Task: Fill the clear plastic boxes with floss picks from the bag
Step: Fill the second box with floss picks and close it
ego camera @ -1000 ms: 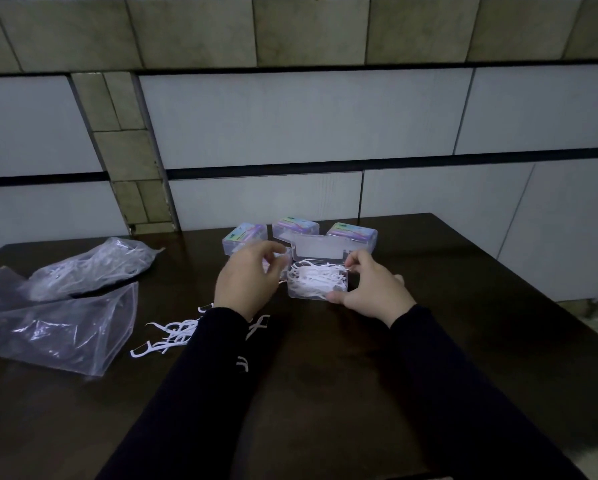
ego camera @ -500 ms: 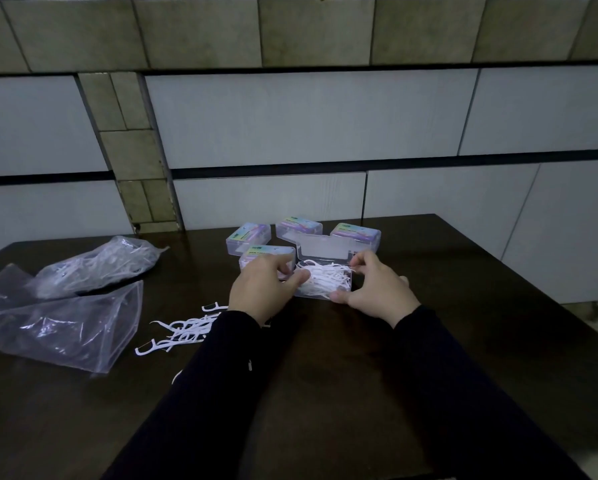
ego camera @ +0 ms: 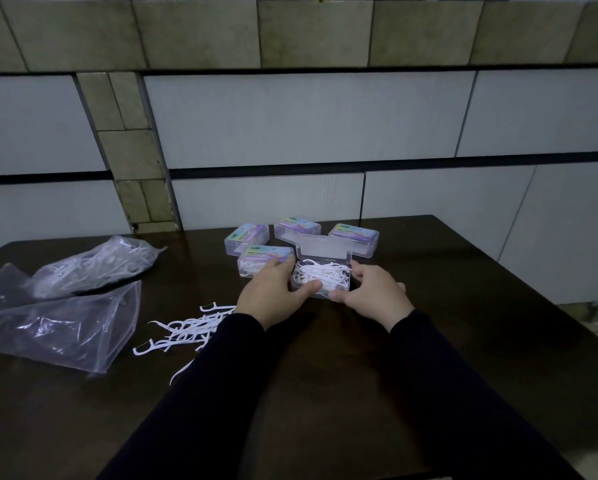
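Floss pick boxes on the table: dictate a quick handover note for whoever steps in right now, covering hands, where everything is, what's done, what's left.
Left hand and right hand both grip the open clear box, one at each end, thumbs on its near edge. It is heaped with floss picks; its lid stands up behind.
Done: four closed labelled boxes sit behind and to the left of it.
Left: close this lid. Loose picks lie by the left sleeve. A bag with picks and a flat, seemingly empty bag lie far left on the table.
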The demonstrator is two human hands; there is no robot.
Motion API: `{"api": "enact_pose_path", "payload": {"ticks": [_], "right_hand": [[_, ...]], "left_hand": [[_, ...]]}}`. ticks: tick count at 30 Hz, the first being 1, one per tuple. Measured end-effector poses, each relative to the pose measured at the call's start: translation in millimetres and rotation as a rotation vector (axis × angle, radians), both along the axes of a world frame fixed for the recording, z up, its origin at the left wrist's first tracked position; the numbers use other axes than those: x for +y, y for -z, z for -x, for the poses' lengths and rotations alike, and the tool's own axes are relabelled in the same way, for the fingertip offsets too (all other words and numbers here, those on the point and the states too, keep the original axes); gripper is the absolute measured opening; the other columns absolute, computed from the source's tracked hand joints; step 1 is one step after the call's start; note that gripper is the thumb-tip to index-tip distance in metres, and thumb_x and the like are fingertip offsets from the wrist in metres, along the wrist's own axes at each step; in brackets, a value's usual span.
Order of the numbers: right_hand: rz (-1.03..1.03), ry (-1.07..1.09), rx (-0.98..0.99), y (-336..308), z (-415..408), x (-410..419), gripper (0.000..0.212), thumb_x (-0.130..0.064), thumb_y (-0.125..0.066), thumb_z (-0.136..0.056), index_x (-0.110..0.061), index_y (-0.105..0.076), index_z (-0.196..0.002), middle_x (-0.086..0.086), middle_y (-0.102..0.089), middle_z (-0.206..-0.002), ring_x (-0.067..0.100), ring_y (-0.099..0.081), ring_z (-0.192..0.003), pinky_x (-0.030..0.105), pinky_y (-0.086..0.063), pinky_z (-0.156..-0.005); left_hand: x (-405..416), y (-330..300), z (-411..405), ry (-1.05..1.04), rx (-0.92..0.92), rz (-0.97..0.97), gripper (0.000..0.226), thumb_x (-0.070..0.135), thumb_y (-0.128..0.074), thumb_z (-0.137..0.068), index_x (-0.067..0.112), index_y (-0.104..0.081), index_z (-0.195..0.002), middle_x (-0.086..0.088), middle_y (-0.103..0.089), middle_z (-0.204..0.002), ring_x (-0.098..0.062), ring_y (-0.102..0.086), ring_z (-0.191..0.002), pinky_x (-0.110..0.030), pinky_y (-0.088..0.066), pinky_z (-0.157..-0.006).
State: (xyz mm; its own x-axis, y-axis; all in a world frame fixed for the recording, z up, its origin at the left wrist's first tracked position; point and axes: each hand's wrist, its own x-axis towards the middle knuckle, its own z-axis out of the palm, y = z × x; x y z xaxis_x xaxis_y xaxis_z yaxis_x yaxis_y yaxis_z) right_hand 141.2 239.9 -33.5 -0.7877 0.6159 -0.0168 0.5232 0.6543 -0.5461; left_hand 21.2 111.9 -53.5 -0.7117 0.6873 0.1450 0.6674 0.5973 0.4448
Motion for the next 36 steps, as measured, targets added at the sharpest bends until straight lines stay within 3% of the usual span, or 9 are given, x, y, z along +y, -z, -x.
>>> {"api": "enact_pose_path", "payload": {"ticks": [8, 17, 21, 24, 26, 28, 32, 36], "right_hand": [[0.017, 0.032, -0.018, 2.5, 2.5, 0.6, 0.056, -0.045, -0.062, -0.089, -0.02, -0.045, -0.137, 0.0, -0.052, -0.135, 0.021, -0.045, -0.126, 0.043, -0.028, -0.104], [-0.054, -0.004, -0.129, 5.5, 8.6, 1.9, 0.07, -0.047, -0.05, -0.095, -0.023, -0.019, -0.152, 0.0, -0.041, -0.147, 0.023, -0.037, -0.135, 0.044, -0.025, -0.106], [-0.067, -0.024, -0.113, 6.5, 6.4, 2.3, 0.069, -0.048, -0.051, -0.094, -0.022, -0.024, -0.152, -0.003, -0.036, -0.151, 0.022, -0.036, -0.136, 0.043, -0.025, -0.105], [-0.045, -0.027, -0.095, 5.7, 5.3, 2.0, 0.072, -0.049, -0.054, -0.092, -0.023, -0.024, -0.152, -0.001, -0.04, -0.148, 0.022, -0.037, -0.135, 0.043, -0.025, -0.106], [-0.026, -0.031, -0.078, 5.4, 4.4, 2.4, 0.074, -0.049, -0.056, -0.091, -0.023, -0.022, -0.151, 0.0, -0.042, -0.147, 0.022, -0.037, -0.135, 0.044, -0.025, -0.106], [-0.014, -0.029, -0.057, 5.0, 3.1, 3.2, 0.077, -0.05, -0.058, -0.09, -0.024, -0.021, -0.152, -0.001, -0.042, -0.148, 0.022, -0.036, -0.136, 0.044, -0.024, -0.107], [-0.012, -0.024, -0.066, 4.3, 1.2, 5.4, 0.074, -0.052, -0.059, -0.089, -0.025, -0.027, -0.15, -0.001, -0.044, -0.146, 0.022, -0.038, -0.134, 0.043, -0.024, -0.106], [0.002, -0.036, -0.071, 4.5, 1.6, 5.6, 0.075, -0.052, -0.059, -0.088, -0.027, -0.026, -0.151, -0.001, -0.045, -0.145, 0.022, -0.039, -0.133, 0.044, -0.025, -0.106]], "left_hand": [[2.5, -2.0, -1.8, 0.004, 0.012, 0.037, 0.073, 0.063, -0.05, -0.087, 0.026, -0.033, -0.147, -0.004, -0.036, -0.151, -0.019, -0.03, -0.14, -0.037, -0.034, -0.107], [2.2, -1.0, 1.4, 0.023, 0.007, 0.092, 0.073, 0.065, -0.047, -0.087, 0.029, -0.031, -0.148, -0.004, -0.034, -0.151, -0.02, -0.036, -0.136, -0.039, -0.036, -0.106], [-0.6, -0.3, 5.4, 0.001, 0.02, -0.117, 0.063, 0.066, -0.052, -0.084, 0.028, -0.045, -0.134, -0.001, -0.049, -0.13, -0.017, -0.051, -0.116, -0.033, -0.047, -0.09], [-1.0, -4.5, 2.0, 0.022, 0.123, -0.308, 0.075, 0.059, -0.06, -0.083, 0.033, -0.027, -0.146, 0.005, -0.031, -0.148, -0.013, -0.038, -0.131, -0.035, -0.043, -0.097], [0.4, -5.4, 0.4, 0.105, 0.164, -0.329, 0.087, 0.052, -0.066, -0.083, 0.037, -0.013, -0.15, 0.01, -0.016, -0.157, -0.011, -0.022, -0.14, -0.036, -0.034, -0.106], [0.4, -5.0, 0.3, 0.182, 0.143, -0.302, 0.094, 0.046, -0.07, -0.082, 0.04, -0.006, -0.15, 0.012, -0.012, -0.158, -0.009, -0.017, -0.142, -0.035, -0.026, -0.111], [-2.4, -3.4, 2.2, 0.18, 0.195, -0.32, 0.083, 0.036, -0.072, -0.081, 0.038, -0.024, -0.148, 0.008, -0.036, -0.138, -0.007, -0.035, -0.124, -0.026, -0.034, -0.103], [-4.7, -1.0, 1.3, 0.17, 0.256, -0.251, 0.048, 0.034, -0.071, -0.083, 0.038, -0.056, -0.128, 0.013, -0.04, -0.116, 0.001, -0.034, -0.106, -0.02, -0.036, -0.093]]}}
